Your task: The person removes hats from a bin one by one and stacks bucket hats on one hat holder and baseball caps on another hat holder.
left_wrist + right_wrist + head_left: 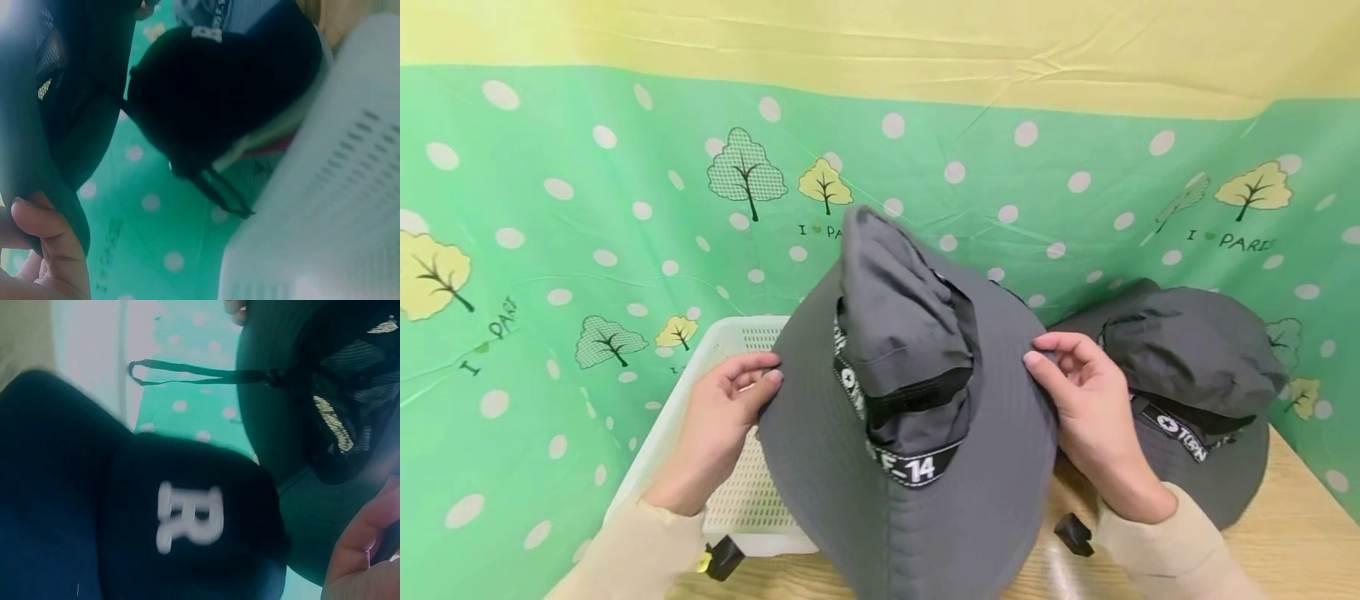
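Note:
A grey wide-brimmed sun hat with a black band lettered "F-14" hangs between my two hands, its crown creased and partly folded. My left hand pinches the left edge of the brim between thumb and fingers. On the opposite edge, my right hand pinches the brim in the same way. The right wrist view shows the underside of the sun hat, with mesh lining and a looped cord. A similar grey hat lies on the table, just right of my right hand.
A white perforated basket stands behind the held hat on the left. Dark caps, one with a white "R", appear close up in the wrist views. Green polka-dot cloth hangs behind the wooden table.

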`<state>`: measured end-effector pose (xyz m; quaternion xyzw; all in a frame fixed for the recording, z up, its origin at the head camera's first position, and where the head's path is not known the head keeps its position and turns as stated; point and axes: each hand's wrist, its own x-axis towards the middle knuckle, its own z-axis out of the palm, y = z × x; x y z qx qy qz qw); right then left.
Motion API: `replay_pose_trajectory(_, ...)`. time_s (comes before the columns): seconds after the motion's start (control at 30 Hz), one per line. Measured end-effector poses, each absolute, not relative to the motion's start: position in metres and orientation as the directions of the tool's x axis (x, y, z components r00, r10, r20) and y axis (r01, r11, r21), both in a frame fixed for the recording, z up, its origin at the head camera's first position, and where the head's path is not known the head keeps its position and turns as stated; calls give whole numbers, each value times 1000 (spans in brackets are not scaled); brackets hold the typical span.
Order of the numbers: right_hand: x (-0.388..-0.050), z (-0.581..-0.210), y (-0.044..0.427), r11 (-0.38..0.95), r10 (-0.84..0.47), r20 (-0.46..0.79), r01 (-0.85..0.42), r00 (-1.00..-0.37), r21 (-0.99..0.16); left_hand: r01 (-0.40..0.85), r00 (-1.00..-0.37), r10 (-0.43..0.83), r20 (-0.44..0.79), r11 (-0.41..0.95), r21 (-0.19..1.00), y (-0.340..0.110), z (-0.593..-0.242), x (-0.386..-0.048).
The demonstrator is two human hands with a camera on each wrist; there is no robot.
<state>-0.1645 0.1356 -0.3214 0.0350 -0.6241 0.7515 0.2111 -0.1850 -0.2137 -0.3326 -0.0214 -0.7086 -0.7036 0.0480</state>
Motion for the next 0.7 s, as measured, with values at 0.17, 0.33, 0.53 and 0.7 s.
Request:
replay_pose_trajectory(0.17, -163, -322, 162, -103, 286, 314, -355, -905, -929, 110, -994, -7, 110, -6, 994, -189, -328, -193)
replay_pose_trajectory(0.33, -159, -320, 189, -94, 268, 293, -327, -918, -940, 140, -989, 43, 143, -58, 988, -165, -326, -201)
replay_pose_trajectory(0.53, -155, -321, 217, -62, 266, 285, -312, -921, -948, 149, -984, 84, 156, -84, 985, -139, -323, -208)
replay_pose_trajectory(0.7, -151, -322, 237, 0, 279, 260, -271, -924, -963, 141, -977, 145, 156, -107, 984, -121, -317, -209)
